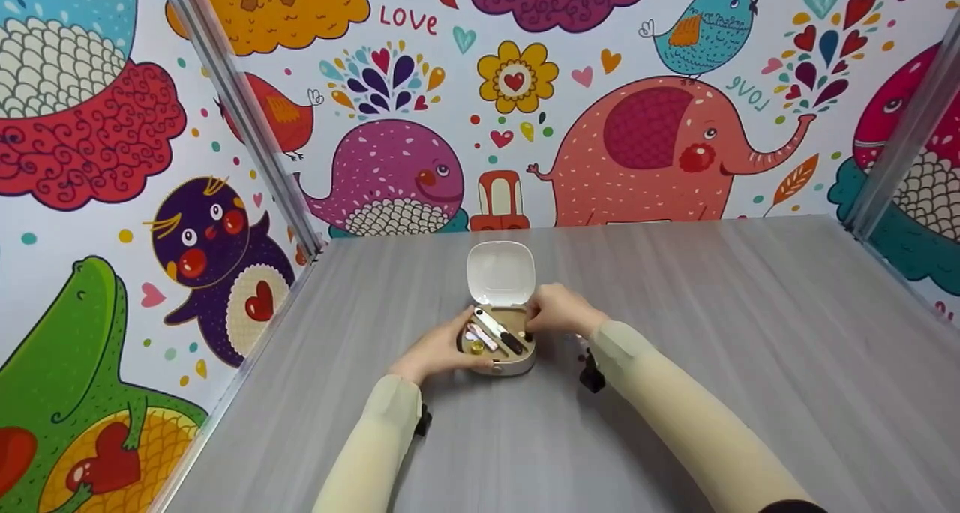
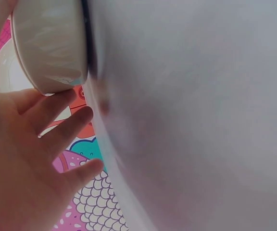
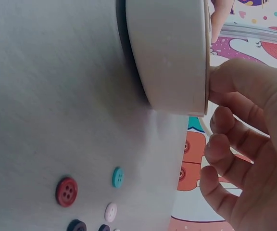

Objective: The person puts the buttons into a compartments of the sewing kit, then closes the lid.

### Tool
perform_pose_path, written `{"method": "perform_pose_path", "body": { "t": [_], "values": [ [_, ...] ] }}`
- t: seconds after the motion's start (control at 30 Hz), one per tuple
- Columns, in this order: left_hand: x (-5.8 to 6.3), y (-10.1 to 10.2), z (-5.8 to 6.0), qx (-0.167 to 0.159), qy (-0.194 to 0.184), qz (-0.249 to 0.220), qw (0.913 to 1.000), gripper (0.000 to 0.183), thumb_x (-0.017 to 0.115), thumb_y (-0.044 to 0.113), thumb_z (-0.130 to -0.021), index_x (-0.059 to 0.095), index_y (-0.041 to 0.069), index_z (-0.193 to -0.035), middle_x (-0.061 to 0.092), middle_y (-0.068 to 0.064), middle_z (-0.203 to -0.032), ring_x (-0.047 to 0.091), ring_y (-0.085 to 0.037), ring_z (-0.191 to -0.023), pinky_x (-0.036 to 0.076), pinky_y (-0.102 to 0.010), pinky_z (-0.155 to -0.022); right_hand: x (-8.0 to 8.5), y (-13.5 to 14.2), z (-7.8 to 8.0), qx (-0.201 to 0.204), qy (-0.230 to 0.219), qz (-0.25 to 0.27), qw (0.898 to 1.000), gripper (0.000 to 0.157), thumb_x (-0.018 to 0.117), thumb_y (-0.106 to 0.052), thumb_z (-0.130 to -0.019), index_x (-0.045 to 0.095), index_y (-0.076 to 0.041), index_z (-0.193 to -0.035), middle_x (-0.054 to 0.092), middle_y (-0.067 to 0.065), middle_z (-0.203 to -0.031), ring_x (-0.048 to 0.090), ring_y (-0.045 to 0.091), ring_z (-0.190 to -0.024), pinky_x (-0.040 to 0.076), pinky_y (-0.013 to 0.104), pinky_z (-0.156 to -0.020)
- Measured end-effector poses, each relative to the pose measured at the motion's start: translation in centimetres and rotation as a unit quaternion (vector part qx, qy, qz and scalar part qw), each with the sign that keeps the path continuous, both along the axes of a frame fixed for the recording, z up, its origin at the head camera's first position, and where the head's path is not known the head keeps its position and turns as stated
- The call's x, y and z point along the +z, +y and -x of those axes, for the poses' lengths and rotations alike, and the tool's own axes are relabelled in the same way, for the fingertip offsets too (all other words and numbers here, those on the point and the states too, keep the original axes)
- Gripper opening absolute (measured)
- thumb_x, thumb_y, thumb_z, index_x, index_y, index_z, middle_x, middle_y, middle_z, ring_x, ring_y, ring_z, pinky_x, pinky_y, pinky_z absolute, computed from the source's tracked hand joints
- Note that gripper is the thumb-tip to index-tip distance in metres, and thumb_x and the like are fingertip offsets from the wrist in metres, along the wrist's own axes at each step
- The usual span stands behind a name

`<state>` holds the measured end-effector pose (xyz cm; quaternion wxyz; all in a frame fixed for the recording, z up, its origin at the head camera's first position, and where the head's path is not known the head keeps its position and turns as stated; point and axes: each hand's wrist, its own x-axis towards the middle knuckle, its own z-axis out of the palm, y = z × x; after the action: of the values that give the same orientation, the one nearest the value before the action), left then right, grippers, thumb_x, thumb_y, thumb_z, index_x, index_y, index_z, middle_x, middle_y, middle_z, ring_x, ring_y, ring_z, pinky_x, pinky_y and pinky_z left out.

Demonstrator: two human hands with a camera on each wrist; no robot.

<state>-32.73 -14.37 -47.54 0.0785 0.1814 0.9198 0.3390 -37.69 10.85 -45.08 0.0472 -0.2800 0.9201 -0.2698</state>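
Observation:
A small cream box (image 1: pixel 514 367) stands on the table with its white lid (image 1: pixel 501 271) raised. Inside are a white-and-black slim tool (image 1: pixel 499 331), a small yellow round piece (image 1: pixel 477 346) and a whitish strip-like item (image 1: pixel 482 337). My left hand (image 1: pixel 441 348) holds the box from its left side, thumb along the front. In the left wrist view, its other fingers (image 2: pixel 64 127) spread beside the box. My right hand (image 1: pixel 559 310) reaches over the right rim; its thumb and forefinger tips dip inside, so whatever they touch is hidden. Its other fingers curl loosely outside.
On the table, right of the box, lie several loose buttons, among them a red button (image 3: pixel 67 192), a teal button (image 3: pixel 118 177) and a pale pink button (image 3: pixel 110 212). Behind the table rises a wall (image 1: pixel 506 145) printed with cartoon animals.

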Motion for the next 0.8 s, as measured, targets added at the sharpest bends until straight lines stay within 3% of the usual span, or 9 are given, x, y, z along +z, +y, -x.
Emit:
{"method": "perform_pose_path", "body": {
  "t": [0.27, 0.43, 0.6, 0.8],
  "values": [
    [0.0, 0.0, 0.0, 0.001, -0.001, 0.001, 1.0, 0.112, 0.082, 0.053, -0.068, 0.025, 0.012, -0.155, 0.044, -0.023, -0.143, 0.046, -0.035, -0.127, 0.037, -0.049, -0.104, -0.2, 2.0, 0.4, -0.014, -0.055, 0.088, 0.995, 0.005, 0.073, -0.01, -0.076, 0.072, -0.008, -0.071, 0.06, -0.006, -0.061, 0.048, 0.007, -0.054, 0.04, 0.022, -0.05],
    [0.0, 0.0, 0.2, 0.004, 0.003, 0.012, 0.9999, 0.112, 0.081, 0.055, -0.068, 0.025, 0.013, -0.155, 0.044, -0.023, -0.143, 0.045, -0.036, -0.128, 0.036, -0.05, -0.105, -0.4, 4.5, 0.7, -0.021, -0.03, 0.108, 0.993, 0.005, 0.07, -0.006, -0.077, 0.074, -0.003, -0.074, 0.064, -0.002, -0.064, 0.049, 0.005, -0.054, 0.042, 0.021, -0.051],
    [-0.1, 0.0, 0.3, 0.0, 0.007, 0.013, 0.9999, 0.113, 0.082, 0.055, -0.068, 0.025, 0.012, -0.155, 0.043, -0.023, -0.144, 0.045, -0.037, -0.128, 0.036, -0.05, -0.105, -1.2, 7.4, 0.6, -0.038, -0.05, 0.132, 0.989, 0.009, 0.07, -0.004, -0.08, 0.076, 0.003, -0.083, 0.07, 0.007, -0.074, 0.055, 0.007, -0.061, 0.047, 0.022, -0.056],
    [-0.3, -0.2, 0.3, 0.002, 0.002, 0.005, 1.0, 0.114, 0.083, 0.054, -0.067, 0.024, 0.013, -0.155, 0.042, -0.022, -0.145, 0.044, -0.037, -0.129, 0.035, -0.05, -0.106, -2.2, 10.6, 0.2, -0.06, -0.082, 0.136, 0.985, 0.013, 0.071, -0.006, -0.083, 0.076, 0.003, -0.089, 0.072, 0.008, -0.081, 0.056, 0.011, -0.067, 0.048, 0.024, -0.059]
  ]
}}
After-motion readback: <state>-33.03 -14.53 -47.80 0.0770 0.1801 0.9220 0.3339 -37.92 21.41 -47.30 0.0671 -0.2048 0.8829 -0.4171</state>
